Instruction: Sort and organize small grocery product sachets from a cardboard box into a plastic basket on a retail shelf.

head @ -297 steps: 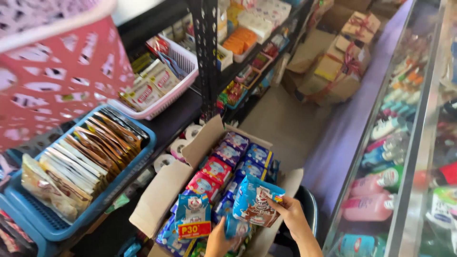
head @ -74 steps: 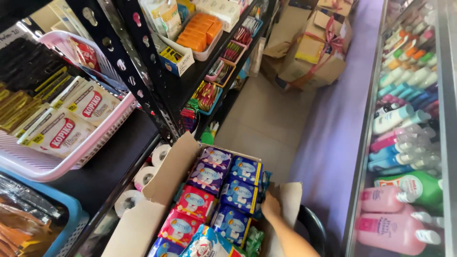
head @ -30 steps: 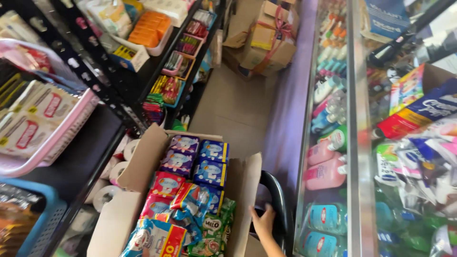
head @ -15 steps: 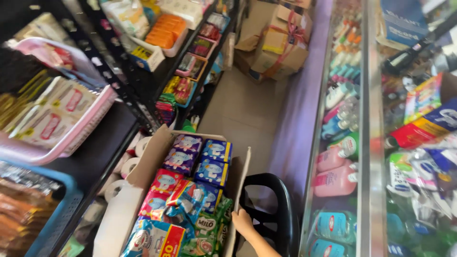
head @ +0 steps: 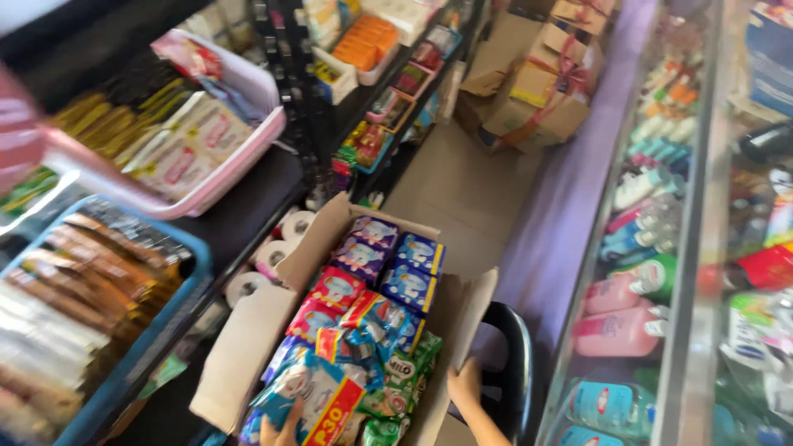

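Gripping box flap (head: 472, 318), right-hand fingers (head: 462, 386) beneath.

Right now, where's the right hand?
Head view, bottom centre-right: the right hand grips the right flap of the cardboard box of packets, beside the black chair.

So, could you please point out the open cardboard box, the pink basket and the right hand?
open cardboard box (head: 248, 347): head view, left flap.
pink basket (head: 248, 153): head view, front rim.
right hand (head: 465, 386): head view, back of hand.
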